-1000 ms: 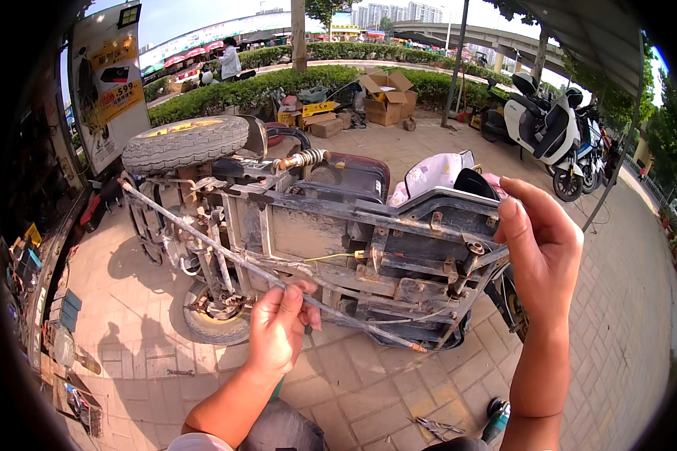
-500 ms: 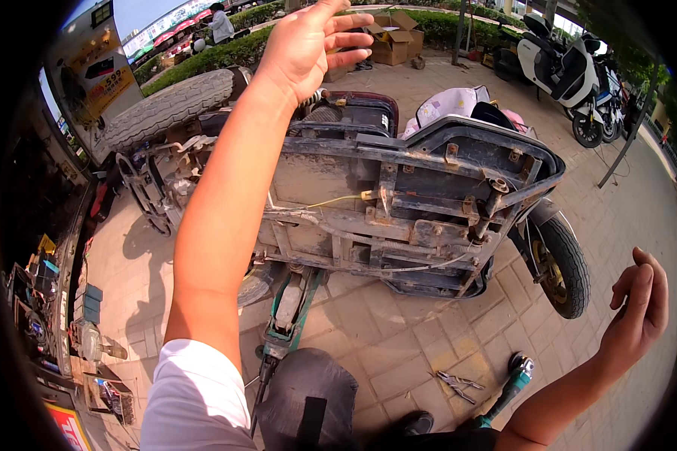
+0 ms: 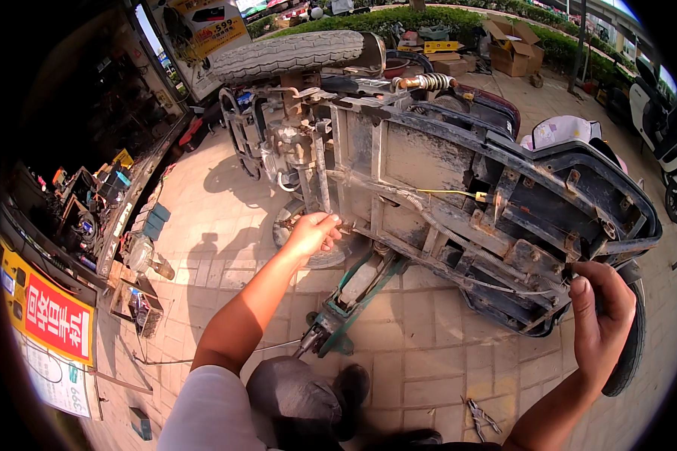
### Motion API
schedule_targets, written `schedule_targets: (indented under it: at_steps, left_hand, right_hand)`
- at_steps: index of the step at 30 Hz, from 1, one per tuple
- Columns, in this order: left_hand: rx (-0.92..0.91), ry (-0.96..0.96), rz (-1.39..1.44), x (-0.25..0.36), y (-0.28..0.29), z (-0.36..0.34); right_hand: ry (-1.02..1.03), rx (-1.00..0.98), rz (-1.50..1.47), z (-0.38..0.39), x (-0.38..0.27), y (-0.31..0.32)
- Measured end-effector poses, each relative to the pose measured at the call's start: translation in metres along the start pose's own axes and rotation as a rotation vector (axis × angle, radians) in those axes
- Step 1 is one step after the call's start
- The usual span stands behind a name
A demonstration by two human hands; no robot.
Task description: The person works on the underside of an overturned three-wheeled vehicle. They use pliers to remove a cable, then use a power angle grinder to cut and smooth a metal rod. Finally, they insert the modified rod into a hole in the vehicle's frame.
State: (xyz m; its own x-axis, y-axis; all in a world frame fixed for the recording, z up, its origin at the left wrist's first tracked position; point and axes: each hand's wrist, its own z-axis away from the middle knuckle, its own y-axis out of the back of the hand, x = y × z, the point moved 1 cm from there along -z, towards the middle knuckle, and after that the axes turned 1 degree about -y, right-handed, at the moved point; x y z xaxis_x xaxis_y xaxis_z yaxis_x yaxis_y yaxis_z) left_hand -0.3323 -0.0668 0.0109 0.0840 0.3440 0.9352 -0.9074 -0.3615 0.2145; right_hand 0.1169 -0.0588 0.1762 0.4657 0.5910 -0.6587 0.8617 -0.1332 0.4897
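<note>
A vehicle lies on its side with its rusty, dusty underside (image 3: 421,154) facing me. My left hand (image 3: 314,236) is closed in a pinch at the lower edge of the frame, near the rear wheels; what its fingers hold is too small to make out. At the front end, my right hand (image 3: 603,312) has thumb and forefinger pressed together beside the frame's lower corner, and its hold is also unclear. A thin grey cable (image 3: 496,286) runs along the underside between the hands. A short yellow wire (image 3: 447,191) crosses the middle panel.
A green floor jack (image 3: 357,297) stands under the frame, close to my legs. Pliers (image 3: 481,419) lie on the paving at lower right. Leftward are a toolbox (image 3: 152,219) and a wooden crate (image 3: 137,304). Cardboard boxes (image 3: 513,49) and a white scooter (image 3: 658,120) stand behind.
My left hand has come down from above the vehicle to its lower frame edge and closed. My right hand has moved onto the front corner. The view has turned left; the angle grinder is out of sight.
</note>
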Motion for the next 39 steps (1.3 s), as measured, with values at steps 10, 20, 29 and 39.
schedule_targets:
  at_steps: [10, 20, 29, 39]
  left_hand:
    - [0.518, -0.071, 0.279, 0.028, 0.088, -0.051]
    - [0.644, -0.087, 0.882, 0.041, 0.053, -0.101]
    - [0.569, -0.154, 1.075, 0.052, 0.087, -0.164]
    - [0.708, -0.229, 1.164, 0.083, 0.105, -0.158]
  right_hand:
    - [0.226, -0.250, -0.209, -0.012, 0.001, -0.082]
    - [0.145, -0.328, 0.049, -0.005, 0.004, -0.113]
    - [-0.319, -0.417, -0.184, -0.035, -0.022, -0.193]
    - [-0.672, -0.457, -0.538, -0.164, -0.058, -0.355]
